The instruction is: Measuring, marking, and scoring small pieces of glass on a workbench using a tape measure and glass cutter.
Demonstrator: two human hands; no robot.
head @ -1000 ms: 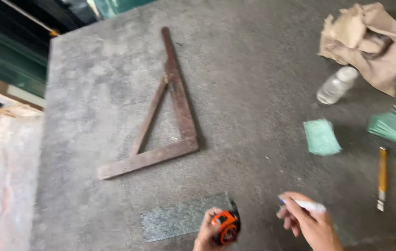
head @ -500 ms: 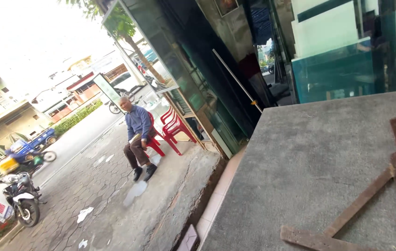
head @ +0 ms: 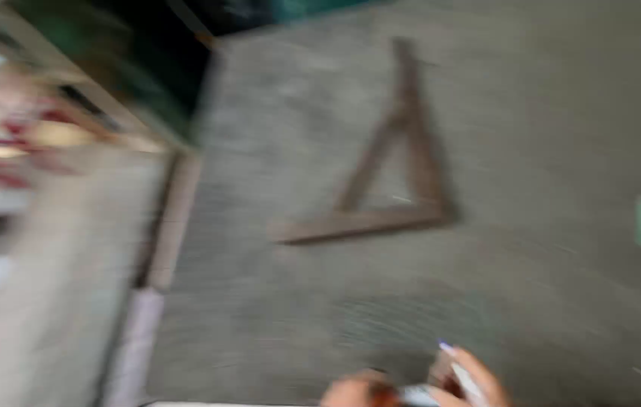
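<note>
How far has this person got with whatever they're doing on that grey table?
Little looks done: the picture is blurred, and no mark shows on the grey felt-like table top. The brown wooden triangular square lies untouched in the middle. In hand: the right hand holds a white marker pen with its tip up, and the left hand sits beside it at the near edge, its grip too blurred to read. Any measuring or marking looks not yet done.

Wooden triangle point(head: 392, 181) beyond; bare tabletop point(head: 546, 113) around
</note>
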